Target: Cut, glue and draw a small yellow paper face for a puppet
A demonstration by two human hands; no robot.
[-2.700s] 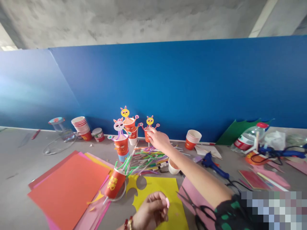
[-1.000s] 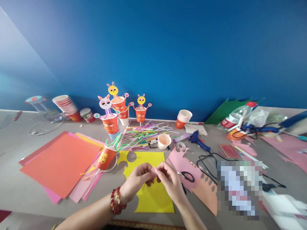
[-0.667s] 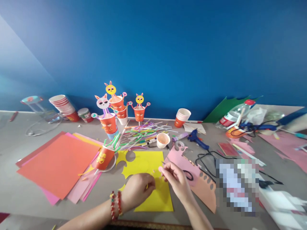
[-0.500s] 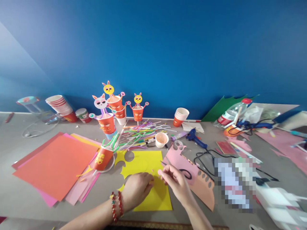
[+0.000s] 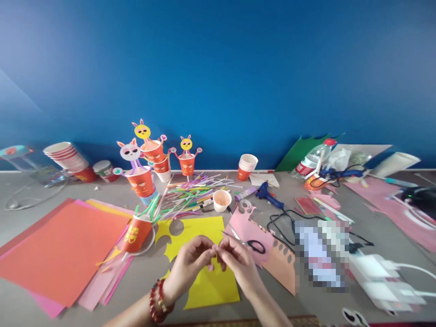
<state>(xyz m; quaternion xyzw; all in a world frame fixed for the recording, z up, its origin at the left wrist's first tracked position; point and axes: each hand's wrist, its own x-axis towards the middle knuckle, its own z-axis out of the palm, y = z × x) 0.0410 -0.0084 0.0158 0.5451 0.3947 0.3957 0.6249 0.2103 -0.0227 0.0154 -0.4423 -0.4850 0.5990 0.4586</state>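
My left hand [image 5: 189, 262], with red bead bracelets on its wrist, and my right hand [image 5: 237, 262] meet fingertip to fingertip. Between them they pinch a small pink paper piece [image 5: 214, 247], mostly hidden by the fingers. Below lies a yellow paper sheet [image 5: 218, 294] with round cut-outs along its upper left. To the right of my right hand, scissors [image 5: 256, 246] with black handles rest on a pink paper scrap [image 5: 242, 221]. An orange paper scrap [image 5: 281, 270] with holes along its edge lies beside it.
Left are stacked coloured sheets [image 5: 68, 245] and a tilted red cup [image 5: 136, 234] holding straws. Behind stand cup figures with animal faces [image 5: 139, 181], loose straws [image 5: 190, 193], a small cup [image 5: 222, 200] and a blue glue gun [image 5: 268, 195]. Right are cables and a white power strip [image 5: 381, 281].
My left hand has turned and come up to my right hand, and its fingers now pinch the pink paper piece too. The view has shifted slightly to the right.
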